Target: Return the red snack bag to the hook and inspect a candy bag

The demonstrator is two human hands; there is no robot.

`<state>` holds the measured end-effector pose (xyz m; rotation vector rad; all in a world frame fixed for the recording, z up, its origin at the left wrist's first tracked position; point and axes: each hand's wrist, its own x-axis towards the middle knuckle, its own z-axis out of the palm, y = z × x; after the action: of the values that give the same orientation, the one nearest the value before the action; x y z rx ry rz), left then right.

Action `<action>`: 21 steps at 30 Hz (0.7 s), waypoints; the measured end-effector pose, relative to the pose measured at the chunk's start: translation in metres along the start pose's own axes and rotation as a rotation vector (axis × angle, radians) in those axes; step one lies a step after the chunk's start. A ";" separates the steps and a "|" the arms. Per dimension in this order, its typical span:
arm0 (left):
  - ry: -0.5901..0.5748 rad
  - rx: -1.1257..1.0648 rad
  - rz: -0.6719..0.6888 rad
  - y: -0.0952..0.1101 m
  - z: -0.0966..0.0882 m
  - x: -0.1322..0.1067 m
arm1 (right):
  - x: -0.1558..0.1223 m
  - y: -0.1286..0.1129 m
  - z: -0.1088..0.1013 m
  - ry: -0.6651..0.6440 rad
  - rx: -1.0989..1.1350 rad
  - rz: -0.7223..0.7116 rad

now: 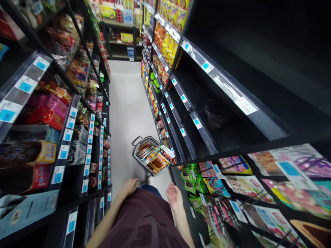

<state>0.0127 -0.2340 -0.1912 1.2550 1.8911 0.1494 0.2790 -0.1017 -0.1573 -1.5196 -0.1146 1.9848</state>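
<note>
A grey shopping basket [136, 155] is in the aisle ahead of my body, its near end close to my feet. Packaged foods fill it, including a brown pack [156, 163] and a clear-wrapped item [144, 148]. My left hand [130, 186] is low at my left side, fingers curled around what looks like the basket's dark pull handle; the grip is partly hidden. On the other side, my right hand [174, 195] hangs with its palm up and fingers loosely apart, holding nothing. It is beside the lower right shelf, near green snack bags [191, 179].
Shelves of packaged snacks [51, 110] line the left side closely. Dark shelves with price rails [207, 65] rise on the right, with cup noodles [168, 48] farther along. Pale floor [126, 100] runs between them to a display [120, 38] across the far end.
</note>
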 end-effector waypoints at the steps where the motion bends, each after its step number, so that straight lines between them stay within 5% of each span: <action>1: 0.024 -0.008 0.004 0.004 -0.001 0.007 | 0.009 -0.015 0.002 0.005 -0.022 -0.011; 6: 0.164 -0.063 0.002 0.017 0.001 0.030 | 0.049 -0.072 0.016 0.034 -0.117 -0.027; 10: 0.225 -0.128 -0.008 0.017 0.004 0.035 | 0.077 -0.086 0.032 0.023 -0.245 0.003; 16: 0.294 -0.212 -0.070 0.000 0.000 0.037 | 0.125 -0.051 0.064 0.034 -0.479 0.045; 21: 0.299 -0.222 -0.098 -0.019 -0.026 0.042 | 0.160 -0.006 0.092 0.095 -0.648 0.048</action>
<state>-0.0254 -0.2010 -0.2081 1.0304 2.1176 0.5044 0.1773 0.0143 -0.2589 -2.0186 -0.7472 2.0106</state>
